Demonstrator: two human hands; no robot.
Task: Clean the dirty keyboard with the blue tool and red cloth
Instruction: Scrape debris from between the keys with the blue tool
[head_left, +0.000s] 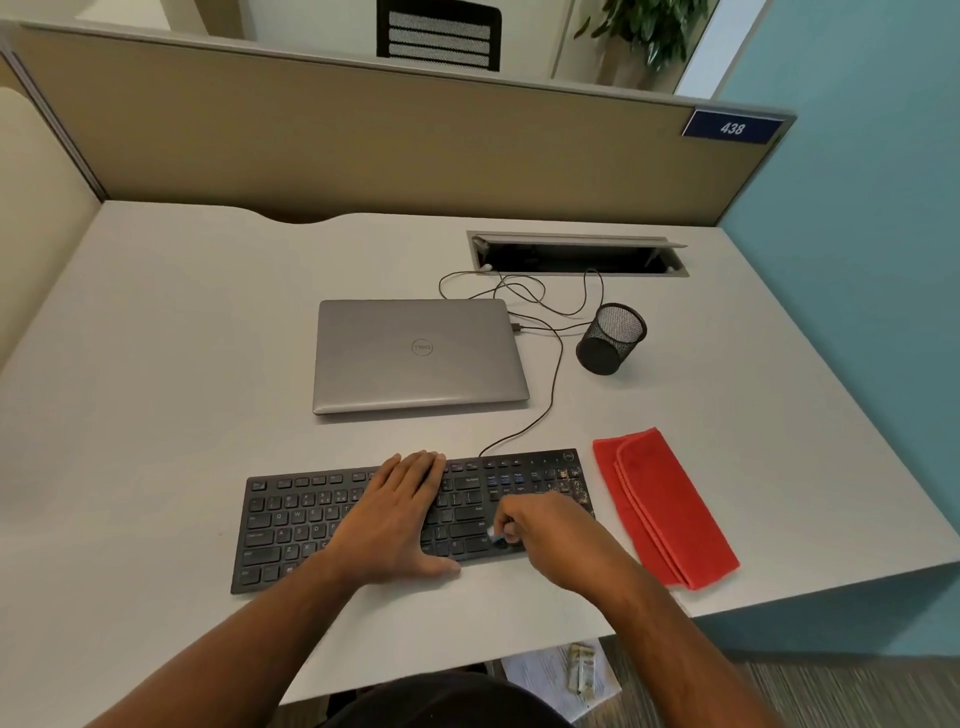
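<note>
Beige cubicle partitions (363, 135) and a teal wall (857, 156) are enclosing a pale grey desk (156, 364), where a black full-size wired keyboard (291, 525) is lying near the front edge with brownish specks of dirt showing over its number pad at the right end. A person's left hand (400, 514) is resting flat on the middle of the keys, fingers straight and together, thumb spread toward the front edge, gripping nothing. Their right hand (550, 530) is hovering over the right part of the keyboard with its fingers curled, pinching a small blue tool (497, 538) whose tip is touching the keys near the arrow cluster; most of the tool is being hidden by the fingers. A folded red microfibre cloth (665, 509) is lying on the desk just beside the keyboard's right end, apart from both hands. Behind the keyboard, a closed silver laptop (415, 353) is sitting, with a thin dark cable (550, 395) running from the keyboard past it toward an open cable hatch (576, 254). A black mesh pen cup (610, 338) is standing to the right of the laptop.
</note>
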